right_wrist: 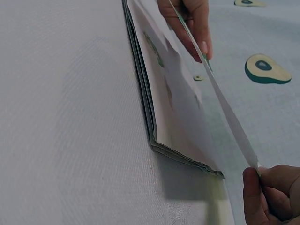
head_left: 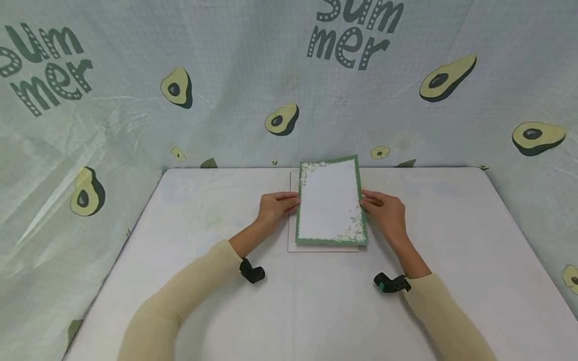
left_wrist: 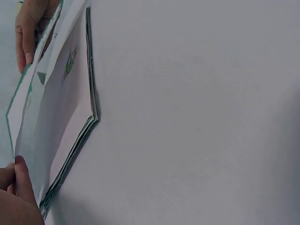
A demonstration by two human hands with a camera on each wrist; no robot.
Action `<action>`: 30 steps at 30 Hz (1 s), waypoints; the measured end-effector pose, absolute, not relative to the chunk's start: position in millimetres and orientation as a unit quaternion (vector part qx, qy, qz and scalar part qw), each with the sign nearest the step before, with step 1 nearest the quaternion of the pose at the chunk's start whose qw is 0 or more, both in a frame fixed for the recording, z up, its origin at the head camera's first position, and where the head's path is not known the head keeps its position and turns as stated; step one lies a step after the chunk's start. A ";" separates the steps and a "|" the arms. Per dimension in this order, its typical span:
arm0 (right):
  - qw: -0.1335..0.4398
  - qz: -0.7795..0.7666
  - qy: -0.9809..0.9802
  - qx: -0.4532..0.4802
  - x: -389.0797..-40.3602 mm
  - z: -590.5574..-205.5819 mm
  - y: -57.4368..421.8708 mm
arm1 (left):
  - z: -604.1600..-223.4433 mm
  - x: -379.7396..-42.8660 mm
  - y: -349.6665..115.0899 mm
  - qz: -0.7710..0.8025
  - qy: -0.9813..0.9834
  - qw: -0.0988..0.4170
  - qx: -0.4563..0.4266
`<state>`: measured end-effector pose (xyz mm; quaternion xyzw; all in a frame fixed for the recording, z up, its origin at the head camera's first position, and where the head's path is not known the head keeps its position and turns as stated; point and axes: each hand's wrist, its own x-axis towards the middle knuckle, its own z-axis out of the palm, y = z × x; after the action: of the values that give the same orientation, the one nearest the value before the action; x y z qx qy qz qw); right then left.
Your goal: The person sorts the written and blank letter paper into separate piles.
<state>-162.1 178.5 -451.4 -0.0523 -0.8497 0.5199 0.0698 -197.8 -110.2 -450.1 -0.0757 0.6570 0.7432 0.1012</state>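
Both hands hold up a paper sheet with a green border and white flowers in its corners. My left hand pinches its left edge between thumb and fingers. On the opposite edge, the right hand pinches it in the same way. Beneath lies a stack of sheets, mostly hidden by the raised one in the head view. Dark green edges show along the stack in the left wrist view. In the right wrist view, the held sheet appears nearly edge-on, apart from the pile.
A white-covered table extends around the stack. Behind its far edge hangs a pale curtain printed with avocados and lettering. Each wrist wears a black camera, the left camera and the right camera.
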 end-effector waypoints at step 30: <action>0.090 0.485 -0.869 -0.042 -154.0 -448.8 216.5 | -457.1 -201.8 -71.5 0.759 0.642 0.099 -0.038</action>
<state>-154.0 216.5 -448.8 -0.0423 -0.8690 0.4848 0.0898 -201.8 -71.5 -457.1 -0.0382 0.6423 0.7590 0.0991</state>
